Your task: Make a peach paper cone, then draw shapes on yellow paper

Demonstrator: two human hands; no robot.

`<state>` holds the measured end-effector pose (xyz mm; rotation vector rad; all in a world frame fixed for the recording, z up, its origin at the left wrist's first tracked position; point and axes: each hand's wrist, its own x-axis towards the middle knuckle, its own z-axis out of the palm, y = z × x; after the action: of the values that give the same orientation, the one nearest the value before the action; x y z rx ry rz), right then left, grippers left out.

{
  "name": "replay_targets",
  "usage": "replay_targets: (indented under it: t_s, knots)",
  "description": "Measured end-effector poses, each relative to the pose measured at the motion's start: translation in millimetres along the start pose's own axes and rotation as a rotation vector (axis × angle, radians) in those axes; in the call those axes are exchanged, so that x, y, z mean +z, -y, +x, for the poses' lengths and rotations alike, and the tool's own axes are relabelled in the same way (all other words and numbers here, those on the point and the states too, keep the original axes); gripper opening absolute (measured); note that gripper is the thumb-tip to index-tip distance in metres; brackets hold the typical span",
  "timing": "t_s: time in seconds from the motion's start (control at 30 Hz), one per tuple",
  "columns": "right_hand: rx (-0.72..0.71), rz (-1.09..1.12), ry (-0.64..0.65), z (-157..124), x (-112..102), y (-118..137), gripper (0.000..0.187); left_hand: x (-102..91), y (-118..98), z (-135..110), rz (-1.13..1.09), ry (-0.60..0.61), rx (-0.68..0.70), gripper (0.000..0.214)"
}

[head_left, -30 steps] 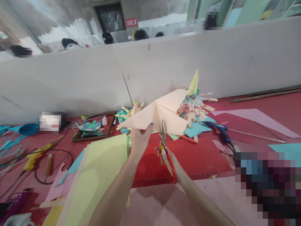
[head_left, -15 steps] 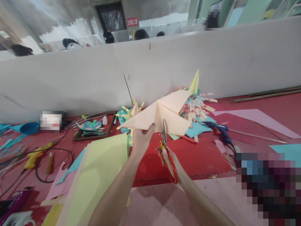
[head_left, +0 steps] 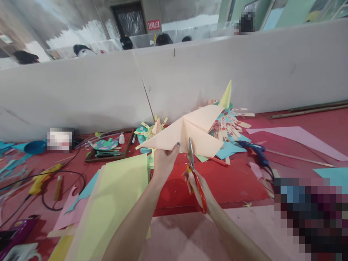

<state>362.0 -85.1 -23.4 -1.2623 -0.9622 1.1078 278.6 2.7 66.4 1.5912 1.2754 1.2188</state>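
Note:
A creased sheet of peach paper (head_left: 170,135) spreads in front of me, held up above the table. My left hand (head_left: 165,161) pinches its lower edge, thumb on the near face; the other fingers are mostly hidden behind it. In my right hand (head_left: 196,181) is a pair of scissors (head_left: 191,154) with red and yellow handles. Its blades point up and lie at the paper's lower edge, right of the middle crease. Whether the blades are apart cannot be made out. Behind the paper stand paper crafts with lettered strips (head_left: 227,123) and a yellow paper cone (head_left: 226,95).
Yellow paper sheets (head_left: 119,195) are stacked at the left, near a wooden tray (head_left: 108,157) of small tools. A yellow glue gun (head_left: 43,179) with its cable lies farther left, a blue glue gun (head_left: 252,150) at the right. A grey partition (head_left: 108,94) runs behind the red table.
The whole view has shifted very slightly. My hands, the scissors and the peach paper keep nearly the same positions relative to each other.

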Motion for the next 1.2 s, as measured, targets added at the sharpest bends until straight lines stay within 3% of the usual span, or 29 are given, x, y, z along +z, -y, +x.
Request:
replay_targets:
  t_s: [0.43,0.8,1.2]
  knots:
    - [-0.018,-0.036,-0.015,-5.9,0.1,10.8,0.041,-1.0,0.2,0.3,0.052,0.001,-0.001,0.024]
    - [0.005,-0.081,-0.071,-5.0,-0.6,7.5,0.049,-1.3,0.0,2.3,0.013,0.024,0.035,0.022]
    - [0.044,-0.136,-0.047,-6.4,-4.6,10.5,0.046,-0.7,2.2,4.3,-0.002,0.019,0.0,0.022]
